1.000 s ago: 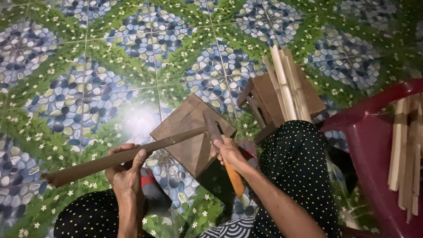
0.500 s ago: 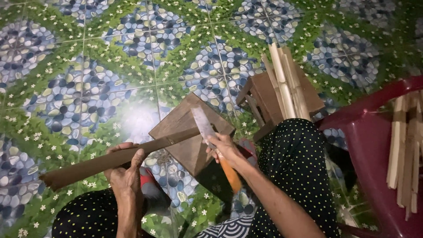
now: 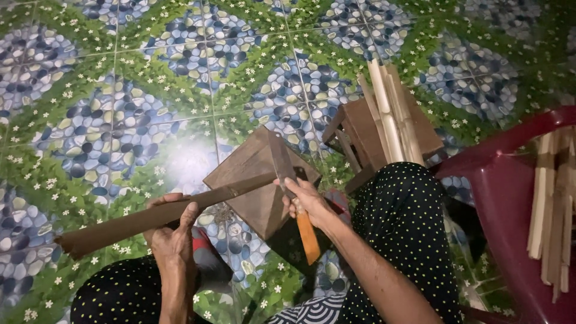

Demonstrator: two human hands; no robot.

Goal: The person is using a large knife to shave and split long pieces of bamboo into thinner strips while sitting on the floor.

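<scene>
While our left hand (image 3: pixel 174 231) wraps its grip around a long brown strip (image 3: pixel 159 215), the strip's far end rests on a small wooden block (image 3: pixel 255 180) just ahead. Our right hand (image 3: pixel 306 201) pinches a knife (image 3: pixel 293 192) by its orange handle, blade raised over the block. Beyond lies a wooden stool (image 3: pixel 366 129) carrying pale bamboo sticks (image 3: pixel 387 114).

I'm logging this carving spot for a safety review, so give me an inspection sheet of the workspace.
Surface: patterned tile floor, glare patch near the block.
Job's things: long brown strip resting on a wooden block; knife with orange handle, blade over the block.
Clutter: pale sticks on a small wooden stool; more sticks in a dark red plastic tub.
Grippers: left hand grips the strip; right hand grips the knife.
Cables: nothing seen.
Surroundings: dim; dotted dark clothing over the knees.
</scene>
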